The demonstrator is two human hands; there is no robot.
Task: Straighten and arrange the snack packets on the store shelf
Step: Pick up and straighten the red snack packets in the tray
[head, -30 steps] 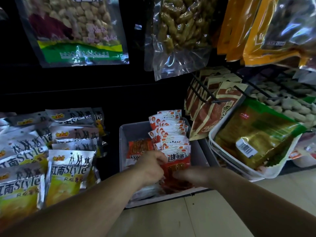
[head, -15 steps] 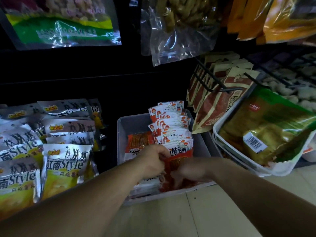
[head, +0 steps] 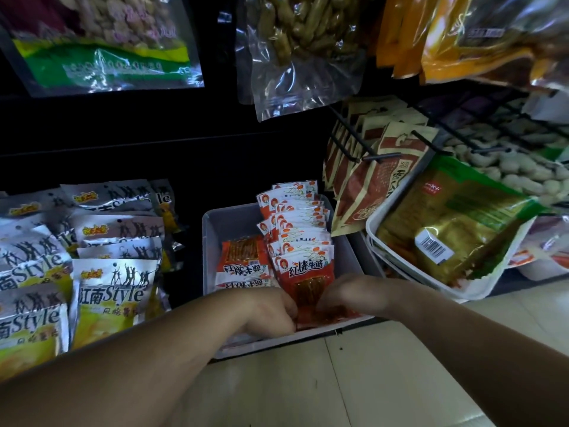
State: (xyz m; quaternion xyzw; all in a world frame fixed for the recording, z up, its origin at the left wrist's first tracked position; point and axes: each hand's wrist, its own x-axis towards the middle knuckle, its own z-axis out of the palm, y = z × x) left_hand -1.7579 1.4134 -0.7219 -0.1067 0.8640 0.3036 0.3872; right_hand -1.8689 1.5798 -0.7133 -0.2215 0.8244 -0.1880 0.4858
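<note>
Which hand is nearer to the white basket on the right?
Right. The right hand sits in the grey bin, just left of the basket's lower corner. The left hand is farther left, across the front red packet.

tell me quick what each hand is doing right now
Left hand: holding the front red packet by its lower left edge.
Right hand: holding the same packet's lower right edge.

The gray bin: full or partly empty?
Partly empty. The gray bin is bare behind the orange packets; red packets fill its right side.
</note>
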